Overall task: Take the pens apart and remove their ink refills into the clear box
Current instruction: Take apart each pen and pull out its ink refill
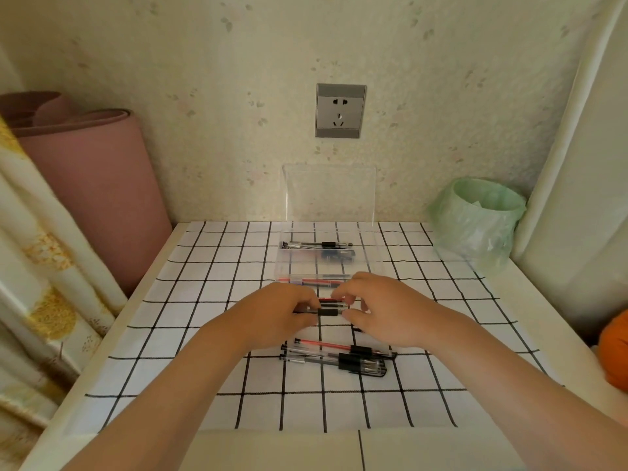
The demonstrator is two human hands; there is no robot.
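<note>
My left hand (280, 316) and my right hand (380, 309) meet over the middle of the table, each pinching one end of a black-gripped pen (328, 312) held level. Just beyond it, between my fingers, lie a couple more pens (331, 300), one with red ink. A clear box (368, 263) stands behind my hands with its lid upright against the wall; it holds pen parts and thin refills (319, 282). Three more pens (339, 356), one red and two black, lie side by side nearer to me.
The table (204, 334) wears a white cloth with a black grid. A bin lined with a green bag (475, 226) stands at the back right. A rolled pink mat (95, 198) leans at the back left by a curtain. An orange object (615, 348) sits at the right edge.
</note>
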